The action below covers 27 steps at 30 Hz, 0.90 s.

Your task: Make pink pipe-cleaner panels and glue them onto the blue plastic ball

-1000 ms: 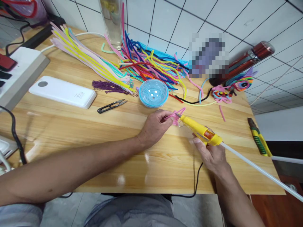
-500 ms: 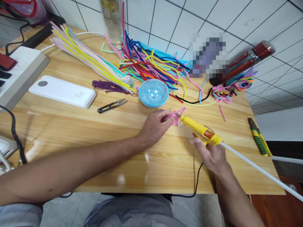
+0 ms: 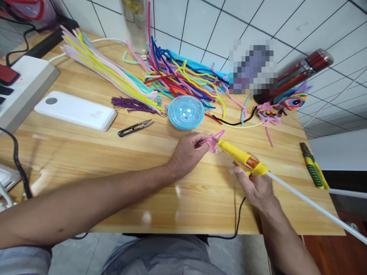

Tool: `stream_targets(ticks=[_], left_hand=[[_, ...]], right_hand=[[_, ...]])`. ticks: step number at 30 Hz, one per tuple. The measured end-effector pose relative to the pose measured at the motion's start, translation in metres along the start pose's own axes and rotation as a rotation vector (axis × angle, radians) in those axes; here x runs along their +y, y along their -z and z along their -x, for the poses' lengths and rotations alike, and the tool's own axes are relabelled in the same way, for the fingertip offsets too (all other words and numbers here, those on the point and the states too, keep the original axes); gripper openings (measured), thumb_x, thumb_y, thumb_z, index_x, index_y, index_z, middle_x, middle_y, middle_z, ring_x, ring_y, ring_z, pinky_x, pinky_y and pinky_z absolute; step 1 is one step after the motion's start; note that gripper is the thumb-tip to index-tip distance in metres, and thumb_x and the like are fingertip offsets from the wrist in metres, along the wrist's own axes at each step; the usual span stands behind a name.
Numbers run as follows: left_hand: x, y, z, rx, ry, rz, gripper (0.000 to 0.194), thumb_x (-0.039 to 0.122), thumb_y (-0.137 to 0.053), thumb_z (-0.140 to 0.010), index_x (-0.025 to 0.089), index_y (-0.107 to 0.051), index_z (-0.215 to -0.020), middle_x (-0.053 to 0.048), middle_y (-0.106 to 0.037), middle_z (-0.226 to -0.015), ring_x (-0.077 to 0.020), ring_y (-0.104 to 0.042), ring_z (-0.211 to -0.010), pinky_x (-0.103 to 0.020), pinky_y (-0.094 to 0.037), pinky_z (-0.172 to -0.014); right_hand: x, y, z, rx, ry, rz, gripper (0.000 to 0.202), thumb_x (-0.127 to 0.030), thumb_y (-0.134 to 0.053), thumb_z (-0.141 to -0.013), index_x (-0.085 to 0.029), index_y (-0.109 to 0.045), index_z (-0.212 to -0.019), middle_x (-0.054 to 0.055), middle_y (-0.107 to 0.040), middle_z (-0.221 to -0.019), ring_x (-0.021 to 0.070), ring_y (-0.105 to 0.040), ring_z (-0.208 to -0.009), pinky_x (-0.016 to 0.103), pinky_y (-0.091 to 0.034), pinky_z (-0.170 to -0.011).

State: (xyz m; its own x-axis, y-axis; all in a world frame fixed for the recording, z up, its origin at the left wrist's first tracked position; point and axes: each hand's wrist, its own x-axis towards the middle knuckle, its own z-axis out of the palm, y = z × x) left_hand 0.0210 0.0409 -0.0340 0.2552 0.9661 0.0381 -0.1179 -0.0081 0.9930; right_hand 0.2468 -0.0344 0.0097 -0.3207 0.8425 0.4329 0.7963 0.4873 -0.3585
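Observation:
Between the fingertips of my left hand (image 3: 187, 154) is a small pink pipe-cleaner piece (image 3: 212, 145), with a loop sticking up to the right. My right hand (image 3: 255, 183) is wrapped round a yellow glue gun (image 3: 239, 154), and a long white glue stick (image 3: 309, 202) runs out of its back end. The gun's metal nozzle points left and meets the pink piece, or is very close to it; whether they touch I cannot tell. Just beyond my left hand stands a clear blue bowl (image 3: 186, 112).
Pipe cleaners (image 3: 183, 76) are heaped at the back. Black snips (image 3: 134, 128), a white power bank (image 3: 76, 110) and a power strip (image 3: 25, 88) lie left. On the right are a pink flower piece (image 3: 268, 114), a red flask (image 3: 298, 74) and yellow-green pliers (image 3: 314, 166).

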Motion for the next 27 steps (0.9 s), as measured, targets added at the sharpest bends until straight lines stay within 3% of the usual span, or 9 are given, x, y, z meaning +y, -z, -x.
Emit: stream_targets(ticks=[27], left_hand=[[-0.0011,0.0002,-0.0014,0.001,-0.019,0.004,0.021,0.026,-0.066,-0.090,0.017,-0.083,-0.099,-0.002,-0.073,-0.083,-0.0143,-0.058,-0.075,-0.026,-0.047,-0.068]], right_hand=[[-0.0007,0.0008,0.0015,-0.008,-0.026,0.000,0.010,-0.027,-0.062,-0.103,-0.026,-0.065,-0.094,0.001,-0.065,-0.080,0.0191,-0.061,-0.064,0.032,-0.047,-0.059]])
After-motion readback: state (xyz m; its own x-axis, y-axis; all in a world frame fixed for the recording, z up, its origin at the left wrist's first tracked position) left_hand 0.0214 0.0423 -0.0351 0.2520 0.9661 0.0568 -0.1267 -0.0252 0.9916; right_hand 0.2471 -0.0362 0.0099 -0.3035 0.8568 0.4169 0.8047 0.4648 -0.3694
